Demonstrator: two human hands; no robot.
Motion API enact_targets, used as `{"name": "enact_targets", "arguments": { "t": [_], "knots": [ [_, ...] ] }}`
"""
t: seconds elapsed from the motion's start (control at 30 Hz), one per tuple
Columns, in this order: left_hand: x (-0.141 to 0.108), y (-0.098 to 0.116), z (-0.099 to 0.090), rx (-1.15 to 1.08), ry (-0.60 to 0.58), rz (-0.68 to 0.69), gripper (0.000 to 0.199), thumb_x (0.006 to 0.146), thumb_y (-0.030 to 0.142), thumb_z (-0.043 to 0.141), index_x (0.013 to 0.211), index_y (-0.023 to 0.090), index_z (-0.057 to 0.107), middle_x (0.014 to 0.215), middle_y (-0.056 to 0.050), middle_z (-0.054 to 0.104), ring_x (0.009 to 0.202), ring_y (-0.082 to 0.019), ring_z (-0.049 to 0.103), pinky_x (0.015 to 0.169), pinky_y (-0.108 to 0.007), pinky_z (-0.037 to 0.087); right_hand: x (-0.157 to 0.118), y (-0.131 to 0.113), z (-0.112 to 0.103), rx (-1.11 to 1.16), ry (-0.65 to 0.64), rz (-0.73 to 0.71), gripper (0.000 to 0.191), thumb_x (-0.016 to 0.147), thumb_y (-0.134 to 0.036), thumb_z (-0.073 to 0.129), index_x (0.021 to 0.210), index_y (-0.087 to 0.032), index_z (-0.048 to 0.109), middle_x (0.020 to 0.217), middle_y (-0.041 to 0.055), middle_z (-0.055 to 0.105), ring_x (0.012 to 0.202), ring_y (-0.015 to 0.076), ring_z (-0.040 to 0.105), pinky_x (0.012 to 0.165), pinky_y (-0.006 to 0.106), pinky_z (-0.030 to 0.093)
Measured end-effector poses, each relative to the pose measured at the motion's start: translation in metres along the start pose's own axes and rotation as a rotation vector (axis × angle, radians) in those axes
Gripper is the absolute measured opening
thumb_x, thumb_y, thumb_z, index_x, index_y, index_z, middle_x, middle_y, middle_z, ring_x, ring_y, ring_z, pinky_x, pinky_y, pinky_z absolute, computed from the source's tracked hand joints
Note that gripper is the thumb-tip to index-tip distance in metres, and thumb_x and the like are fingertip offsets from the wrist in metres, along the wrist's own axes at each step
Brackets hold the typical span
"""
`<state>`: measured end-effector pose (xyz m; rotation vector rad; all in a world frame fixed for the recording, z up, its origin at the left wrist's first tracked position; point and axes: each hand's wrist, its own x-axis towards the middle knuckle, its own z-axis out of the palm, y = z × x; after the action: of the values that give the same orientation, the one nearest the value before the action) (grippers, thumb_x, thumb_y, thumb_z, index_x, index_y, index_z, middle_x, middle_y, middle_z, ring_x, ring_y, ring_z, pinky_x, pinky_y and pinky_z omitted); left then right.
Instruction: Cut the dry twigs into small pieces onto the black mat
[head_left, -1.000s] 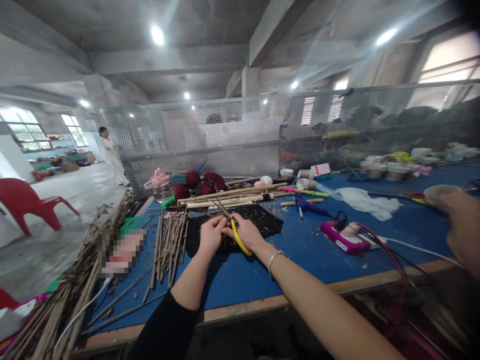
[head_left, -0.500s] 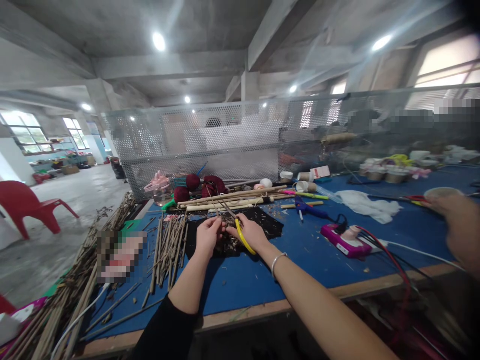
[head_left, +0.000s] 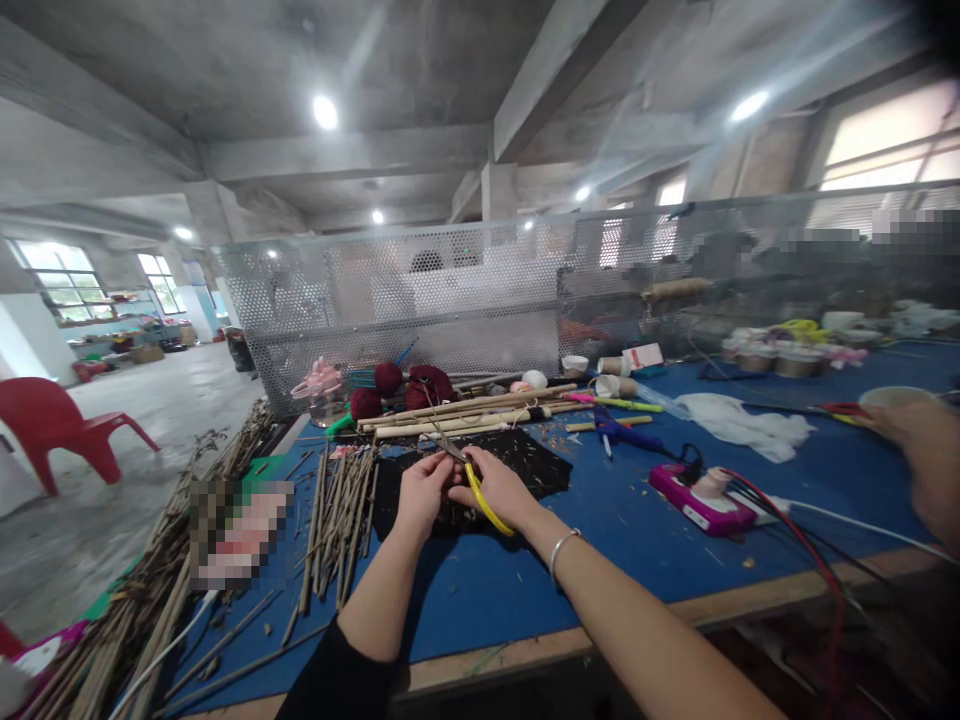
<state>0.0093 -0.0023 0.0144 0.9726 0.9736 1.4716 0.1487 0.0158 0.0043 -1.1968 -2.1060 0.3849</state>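
Note:
My right hand [head_left: 501,492] is closed around scissors with a yellow handle [head_left: 487,506], their blades pointing up and to the left. Close beside it, the fingers of my left hand [head_left: 421,492] are pinched on what looks like a thin twig, mostly hidden by the fingers and blades. Both hands are over a black cloth [head_left: 544,465] strewn with small cut bits. To the left of my left hand lie several cut brown sticks [head_left: 330,520], side by side on the blue tabletop [head_left: 525,590].
Behind the cloth are pale rods [head_left: 450,425] and dark red balls [head_left: 388,378]. A blue glue gun [head_left: 626,428] and purple power strip [head_left: 697,502] with cables are to the right. Long twigs [head_left: 142,590] line the left edge. Another person's hand [head_left: 911,430] is at far right.
My hands have drawn slightly closer together, and the scissor blades are now nearer my left fingertips. The whole view has shifted a little.

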Motion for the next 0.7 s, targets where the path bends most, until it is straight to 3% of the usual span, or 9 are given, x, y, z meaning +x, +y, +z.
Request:
{"name": "enact_targets", "arguments": {
  "t": [0.17,0.4,0.7],
  "knots": [
    [-0.0031,-0.0004,-0.0004,0.089,-0.026,0.006,0.033,0.058,0.036,0.071,0.081,0.012,0.069,0.067,-0.003,0.065,0.053,-0.009,0.055,0.048,-0.019,0.042,-0.001,-0.0029,-0.0037,0.02,0.029,0.0,0.05,0.067,-0.04,0.065,0.11,-0.022,0.047,0.1,0.0045,0.057,0.086,0.0168,0.056,0.072,0.026,0.04],
    [-0.0025,-0.0048,0.0006,0.17,-0.053,-0.01,0.031,0.062,0.036,0.068,0.083,0.013,0.069,0.066,-0.003,0.065,0.045,-0.005,0.047,0.042,-0.016,0.036,-0.0012,-0.0065,-0.0068,0.002,0.004,0.072,0.041,0.07,-0.048,0.06,0.103,-0.025,0.049,0.078,0.0007,0.064,0.069,0.0169,0.06,0.057,0.022,0.036],
    [-0.0008,-0.0048,-0.0007,0.221,0.028,-0.038,0.033,0.062,0.038,0.067,0.084,0.013,0.067,0.071,-0.004,0.066,0.047,-0.006,0.05,0.042,-0.015,0.037,-0.0008,-0.0081,-0.0085,-0.074,-0.029,0.119,0.045,0.072,-0.052,0.056,0.107,-0.024,0.05,0.083,0.0045,0.065,0.075,0.0199,0.062,0.06,0.023,0.036]
  ]
}}
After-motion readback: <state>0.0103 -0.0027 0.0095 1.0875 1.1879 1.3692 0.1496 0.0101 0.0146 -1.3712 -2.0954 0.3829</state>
